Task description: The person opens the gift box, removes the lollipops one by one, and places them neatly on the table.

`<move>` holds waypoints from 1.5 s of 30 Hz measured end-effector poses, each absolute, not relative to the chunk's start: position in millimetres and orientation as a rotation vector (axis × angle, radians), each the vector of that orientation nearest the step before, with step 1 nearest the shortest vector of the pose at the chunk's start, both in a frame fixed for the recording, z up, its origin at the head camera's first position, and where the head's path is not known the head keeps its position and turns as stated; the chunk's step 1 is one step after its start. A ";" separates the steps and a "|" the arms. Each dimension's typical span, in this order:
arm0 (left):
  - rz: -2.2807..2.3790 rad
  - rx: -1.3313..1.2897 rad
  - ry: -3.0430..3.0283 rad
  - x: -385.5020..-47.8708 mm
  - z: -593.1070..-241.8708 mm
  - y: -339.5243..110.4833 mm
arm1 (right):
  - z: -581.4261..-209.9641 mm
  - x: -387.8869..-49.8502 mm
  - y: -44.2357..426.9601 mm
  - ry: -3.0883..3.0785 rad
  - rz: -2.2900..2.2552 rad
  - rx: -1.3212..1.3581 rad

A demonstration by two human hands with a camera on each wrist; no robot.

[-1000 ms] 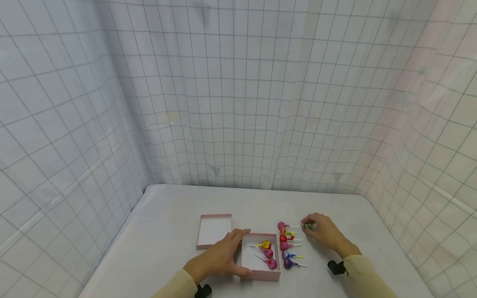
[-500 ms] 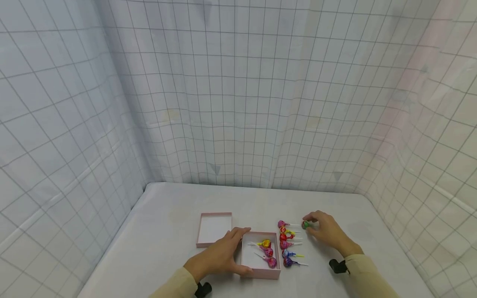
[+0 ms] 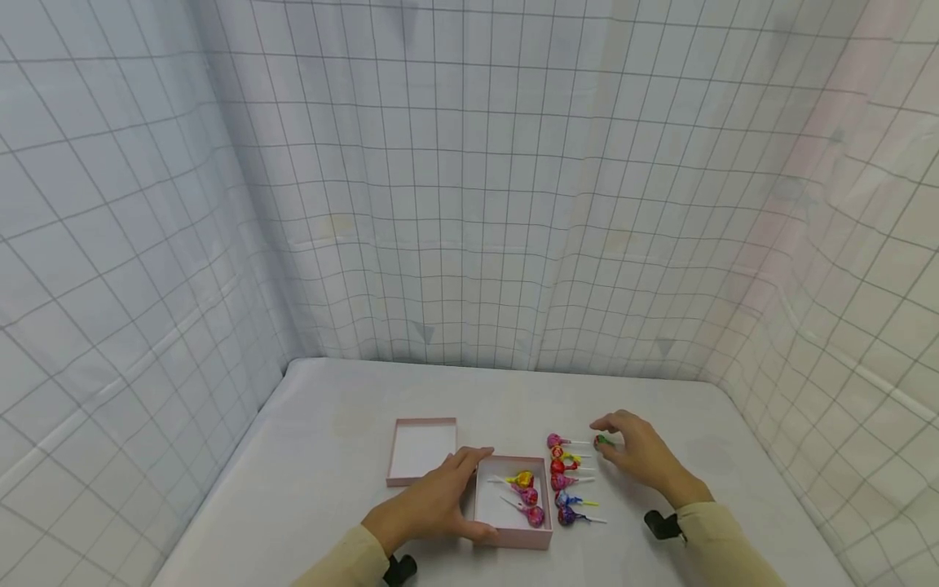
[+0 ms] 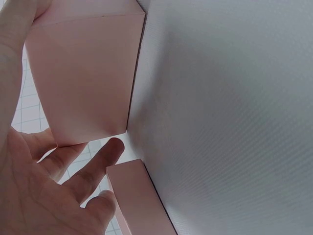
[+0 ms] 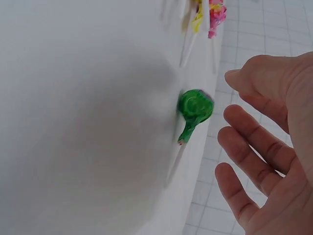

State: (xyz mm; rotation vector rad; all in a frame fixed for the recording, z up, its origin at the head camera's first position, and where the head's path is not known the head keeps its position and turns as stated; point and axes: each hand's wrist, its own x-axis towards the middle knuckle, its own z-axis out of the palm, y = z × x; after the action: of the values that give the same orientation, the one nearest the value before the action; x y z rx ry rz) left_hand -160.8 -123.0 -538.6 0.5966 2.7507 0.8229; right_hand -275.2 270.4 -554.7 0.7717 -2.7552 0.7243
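Thumb and fingers of my left hand (image 3: 433, 501) span the left side of the pink box (image 3: 513, 539), gripping its near and far corners; the left wrist view shows the hand (image 4: 54, 191) round the box wall (image 4: 88, 83). Three lollipops lie inside, one yellow (image 3: 524, 479) and two pink (image 3: 535, 516). My right hand (image 3: 645, 456) is beside a green lollipop (image 3: 601, 441) on the table. In the right wrist view a gap separates the relaxed fingers of the hand (image 5: 269, 142) from the green lollipop (image 5: 196, 105).
Several lollipops (image 3: 562, 482) lie in a column right of the box, sticks pointing right. The shallow pink lid (image 3: 423, 452) lies open side up behind my left hand. Gridded white curtains (image 3: 469, 204) stand behind and at both sides of the table (image 3: 330, 456).
My right hand has let go of the green lollipop, its fingers now spread a little apart and slightly farther back. The left hand and the box have stayed in place.
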 end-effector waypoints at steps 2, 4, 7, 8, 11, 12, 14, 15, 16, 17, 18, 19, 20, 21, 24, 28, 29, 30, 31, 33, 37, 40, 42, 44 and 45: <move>0.825 0.594 2.751 -161.3 -538.1 -122.9 | -552.3 -273.9 267.0 -2.733 0.709 0.798; 0.822 0.595 2.752 -161.5 -538.3 -123.2 | -549.3 -272.2 263.0 -2.720 0.697 0.820; 0.826 0.608 2.754 -162.1 -538.9 -123.6 | -543.0 -268.6 255.8 -2.724 0.692 0.854; 0.825 0.615 2.756 -162.2 -539.4 -123.8 | -540.2 -267.0 253.4 -2.733 0.695 0.864; 0.829 0.624 2.756 -162.4 -540.0 -124.3 | -532.6 -262.3 246.4 -2.767 0.708 0.890; 0.828 0.624 2.756 -162.4 -540.1 -124.3 | -530.3 -260.7 244.1 -2.780 0.712 0.897; 0.828 0.621 2.756 -162.4 -539.9 -124.3 | -525.9 -257.4 240.0 -2.787 0.700 0.926; 0.827 0.619 2.756 -162.3 -539.6 -124.3 | -524.3 -256.0 237.9 -2.783 0.689 0.944; 0.826 0.618 2.756 -162.3 -539.3 -124.3 | -522.7 -254.8 235.9 -2.770 0.680 0.972; 0.825 0.621 2.757 -162.4 -539.2 -124.3 | -520.7 -253.5 234.0 -2.751 0.665 1.002; 0.824 0.626 2.758 -162.6 -539.3 -124.5 | -519.3 -252.1 232.0 -2.739 0.648 1.023; 0.824 0.630 2.757 -162.9 -539.3 -124.6 | -517.7 -250.9 230.0 -2.724 0.634 1.047; 0.825 0.633 2.757 -163.0 -539.2 -124.7 | -516.5 -249.7 227.7 -2.712 0.623 1.072; 0.825 0.634 2.757 -163.2 -539.2 -124.8 | -515.2 -248.4 225.2 -2.702 0.615 1.095; 0.829 0.636 2.756 -163.5 -539.2 -125.1 | -510.6 -243.2 217.2 -2.684 0.605 1.164; 0.834 0.635 2.757 -163.3 -538.3 -125.1 | -505.5 -236.8 206.5 -2.668 0.645 1.265; 0.836 0.638 2.756 -163.3 -538.1 -125.1 | -505.0 -235.8 203.7 -2.674 0.661 1.285; 0.837 0.642 2.756 -163.3 -538.1 -125.2 | -504.3 -234.9 201.1 -2.680 0.681 1.305; 0.839 0.644 2.754 -163.3 -538.0 -125.2 | -503.6 -234.1 198.2 -2.690 0.697 1.322; 0.842 0.649 2.752 -163.3 -538.1 -125.4 | -501.9 -232.5 192.3 -2.710 0.723 1.357; 0.846 0.650 2.748 -162.8 -539.0 -126.1 | -497.2 -228.8 180.9 -2.727 0.752 1.440; 0.844 0.654 2.750 -162.4 -540.6 -126.4 | -495.0 -226.2 173.5 -2.760 0.767 1.491; 0.843 0.664 2.751 -162.3 -541.7 -126.5 | -494.6 -224.5 169.2 -2.797 0.743 1.500; 0.842 0.671 2.752 -162.3 -542.5 -126.5 | -494.6 -223.0 165.1 -2.827 0.694 1.500; 0.843 0.675 2.752 -162.3 -542.6 -126.4 | -494.8 -222.3 163.1 -2.841 0.660 1.493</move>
State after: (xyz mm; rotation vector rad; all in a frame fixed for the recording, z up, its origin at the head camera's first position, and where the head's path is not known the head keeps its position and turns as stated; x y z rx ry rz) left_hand -162.3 -126.4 -542.6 0.6748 2.7524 0.8430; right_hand -222.3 163.1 -494.8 1.4932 -2.8406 0.6602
